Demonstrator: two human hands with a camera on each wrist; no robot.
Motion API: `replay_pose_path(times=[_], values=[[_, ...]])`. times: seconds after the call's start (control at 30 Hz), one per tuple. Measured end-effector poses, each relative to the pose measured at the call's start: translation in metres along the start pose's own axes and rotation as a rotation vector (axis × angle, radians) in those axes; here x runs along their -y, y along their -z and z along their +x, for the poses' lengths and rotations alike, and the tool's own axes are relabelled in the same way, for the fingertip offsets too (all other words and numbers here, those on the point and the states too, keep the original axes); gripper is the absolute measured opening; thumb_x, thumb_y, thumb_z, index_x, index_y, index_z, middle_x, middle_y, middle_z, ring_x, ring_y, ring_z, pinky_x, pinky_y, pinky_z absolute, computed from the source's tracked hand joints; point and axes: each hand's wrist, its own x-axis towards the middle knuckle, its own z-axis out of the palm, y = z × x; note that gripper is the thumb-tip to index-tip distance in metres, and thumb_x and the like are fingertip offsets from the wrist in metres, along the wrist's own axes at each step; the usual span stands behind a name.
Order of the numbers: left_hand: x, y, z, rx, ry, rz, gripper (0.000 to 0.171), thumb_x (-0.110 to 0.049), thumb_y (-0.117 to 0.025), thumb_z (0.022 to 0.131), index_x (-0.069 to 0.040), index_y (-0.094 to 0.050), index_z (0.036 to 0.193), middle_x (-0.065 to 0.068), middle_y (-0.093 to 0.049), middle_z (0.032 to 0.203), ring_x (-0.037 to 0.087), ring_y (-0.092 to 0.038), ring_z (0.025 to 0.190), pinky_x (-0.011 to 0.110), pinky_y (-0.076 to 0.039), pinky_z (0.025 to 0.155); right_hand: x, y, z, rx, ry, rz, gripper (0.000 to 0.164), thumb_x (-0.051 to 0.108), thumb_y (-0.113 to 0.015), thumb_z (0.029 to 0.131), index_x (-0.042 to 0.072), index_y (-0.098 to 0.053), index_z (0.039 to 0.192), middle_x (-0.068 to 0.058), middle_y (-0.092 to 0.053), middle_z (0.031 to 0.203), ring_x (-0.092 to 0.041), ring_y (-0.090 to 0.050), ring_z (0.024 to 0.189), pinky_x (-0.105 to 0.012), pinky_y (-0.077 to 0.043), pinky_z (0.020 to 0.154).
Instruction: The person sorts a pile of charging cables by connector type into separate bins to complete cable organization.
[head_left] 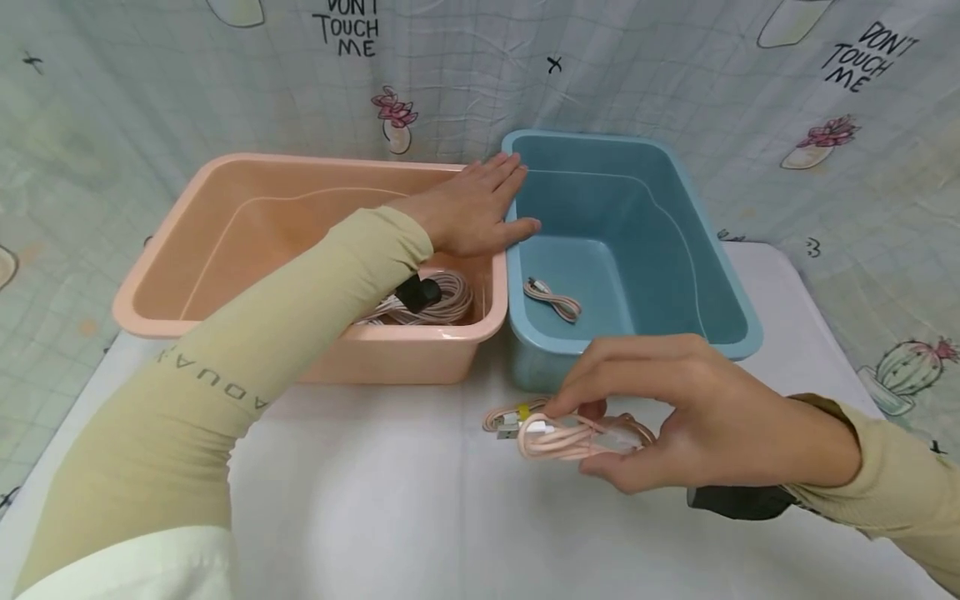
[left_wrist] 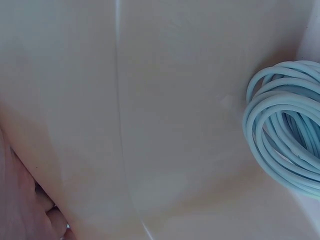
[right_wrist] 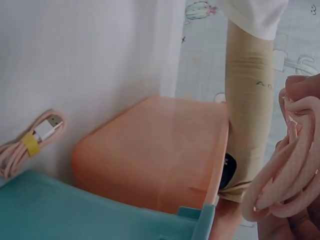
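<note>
My right hand [head_left: 690, 417] pinches a coiled pale pink charging cable [head_left: 551, 446] between thumb and fingers, in front of the blue bin [head_left: 637, 208]. In the right wrist view the loops of this cable [right_wrist: 290, 175] hang from the fingertips. With its fingers extended, my left hand [head_left: 476, 208] rests across the adjoining rims of the orange bin [head_left: 405, 358] and the blue bin. Inside the blue bin lies one bundled pink cable [head_left: 553, 300]. A coil of thicker cable [head_left: 453, 300] sits in the orange bin, partly hidden by the left wrist camera.
Behind the held cable, another pink USB cable [right_wrist: 17, 155] with a yellow strap lies on the white table [head_left: 390, 500], near the blue bin's front. The bins stand side by side against a patterned cloth [head_left: 465, 75]. My left forearm crosses over the orange bin.
</note>
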Motion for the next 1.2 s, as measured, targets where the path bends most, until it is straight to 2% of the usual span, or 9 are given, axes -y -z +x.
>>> replay_pose_path(times=[0.4, 0.8, 1.03, 1.2], values=[[0.0, -0.001, 0.0, -0.014, -0.001, -0.004, 0.085, -0.056, -0.028, 0.108, -0.001, -0.001, 0.166, 0.017, 0.004, 0.176, 0.031, 0.006, 0.166, 0.046, -0.001, 0.136, -0.005, 0.015, 0.002, -0.056, 0.001, -0.027, 0.048, 0.005, -0.09, 0.075, 0.013, -0.073, 0.119, 0.001, -0.072, 0.108, -0.001, -0.059, 0.085, -0.013, -0.049, 0.069], [0.001, -0.001, -0.001, -0.011, 0.002, -0.001, 0.085, -0.057, -0.028, 0.107, -0.001, 0.0, 0.165, 0.017, 0.004, 0.176, 0.031, 0.006, 0.166, 0.046, -0.001, 0.136, -0.005, 0.028, 0.006, -0.097, 0.018, -0.03, 0.049, -0.002, -0.09, 0.069, 0.006, -0.076, 0.116, -0.001, -0.074, 0.105, -0.005, -0.06, 0.085, -0.017, -0.049, 0.07], [0.001, -0.001, -0.001, -0.012, 0.0, 0.002, 0.085, -0.056, -0.028, 0.108, -0.001, -0.001, 0.166, 0.017, 0.004, 0.176, 0.031, 0.005, 0.166, 0.047, -0.001, 0.136, -0.007, 0.038, 0.009, -0.129, 0.048, -0.027, 0.048, -0.003, -0.092, 0.066, 0.0, -0.076, 0.111, -0.005, -0.075, 0.103, -0.006, -0.06, 0.084, -0.014, -0.046, 0.063], [0.0, -0.001, -0.002, -0.014, 0.001, -0.002, 0.085, -0.057, -0.028, 0.107, -0.001, -0.001, 0.166, 0.017, 0.004, 0.176, 0.032, 0.005, 0.166, 0.047, -0.001, 0.136, -0.011, 0.048, 0.011, -0.128, 0.043, 0.06, 0.049, -0.009, -0.091, 0.065, -0.008, -0.073, 0.111, -0.01, -0.075, 0.103, -0.012, -0.062, 0.086, -0.018, -0.052, 0.068]])
